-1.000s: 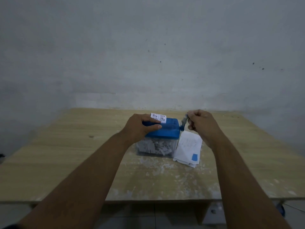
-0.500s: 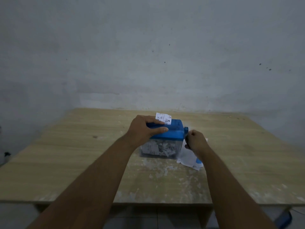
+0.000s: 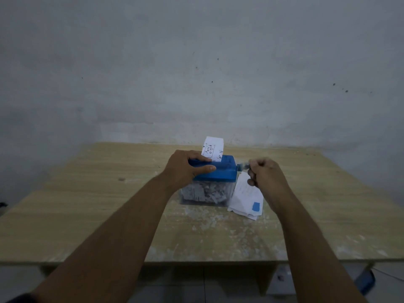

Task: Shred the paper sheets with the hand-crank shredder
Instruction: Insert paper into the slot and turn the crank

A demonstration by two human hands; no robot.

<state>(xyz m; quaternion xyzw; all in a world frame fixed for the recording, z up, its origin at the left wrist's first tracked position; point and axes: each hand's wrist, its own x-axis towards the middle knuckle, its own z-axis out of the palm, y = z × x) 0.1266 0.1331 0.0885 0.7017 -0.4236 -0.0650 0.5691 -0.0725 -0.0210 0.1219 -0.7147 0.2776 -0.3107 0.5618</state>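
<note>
Grey plaster wall (image 3: 196,62) behind, flecked with dark spots; dim light. Pale wood-grain table (image 3: 87,204) pushed up against it. Hand-crank shredder (image 3: 223,173) stands a little beyond the middle of the table, nearer the far edge than the near one: blue lid on top, clear bin (image 3: 203,193) below, packed with white shreds. One paper sheet (image 3: 213,149) stands upright in the lid's slot, upper part sticking out, black handwriting and small drawings on the side facing the camera. Left hand (image 3: 185,167) clamps the left end of the lid, fingers laid over the top beside the sheet, thumb pressed along the front face, wrist over the bin's left corner. Right hand (image 3: 266,178) is at the shredder's right side, fingers curled into a tight fist around the crank handle (image 3: 243,166); only a short blurred stub of the handle shows between the fist and the lid. Stack of paper sheets (image 3: 244,197) lies flat on the table just right of the bin, touching or almost touching its base, partly under the right wrist; the top sheet carries a small blue square near its near corner. White paper scraps (image 3: 207,221) and dust litter the tabletop in front of the shredder and toward the near edge. Both forearms are bare and reach in from the bottom of the view.
</note>
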